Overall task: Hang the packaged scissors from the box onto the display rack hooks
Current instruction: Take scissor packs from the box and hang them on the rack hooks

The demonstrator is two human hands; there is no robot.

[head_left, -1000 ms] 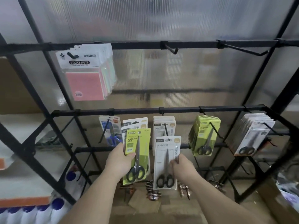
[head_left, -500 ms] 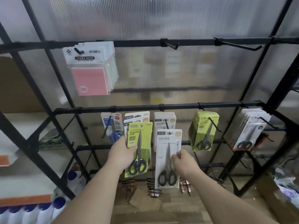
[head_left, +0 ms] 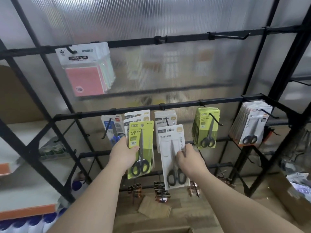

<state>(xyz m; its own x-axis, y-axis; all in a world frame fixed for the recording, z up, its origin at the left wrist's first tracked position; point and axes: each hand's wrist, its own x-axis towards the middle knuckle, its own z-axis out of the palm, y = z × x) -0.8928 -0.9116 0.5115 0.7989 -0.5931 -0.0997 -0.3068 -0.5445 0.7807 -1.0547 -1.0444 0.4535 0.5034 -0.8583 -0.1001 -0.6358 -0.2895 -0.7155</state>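
The left hand (head_left: 123, 154) has its grip curled round a green pack (head_left: 134, 136) printed "SCISSORS" and "GRIP", while the right hand (head_left: 190, 158) pinches a white scissors pack (head_left: 168, 142), both just before the display rack (head_left: 181, 105).

Cannot see the fingers of the left hand (head_left: 123, 157) behind the green scissors pack (head_left: 141, 148), only the thumb. Cannot read the small print on the white scissors pack (head_left: 166, 145). Cannot make out the blurred shapes behind the ribbed panel (head_left: 168, 68). Cut off at the edges: cardboard box (head_left: 286, 199) right, blue-capped bottles (head_left: 48, 217) bottom left.
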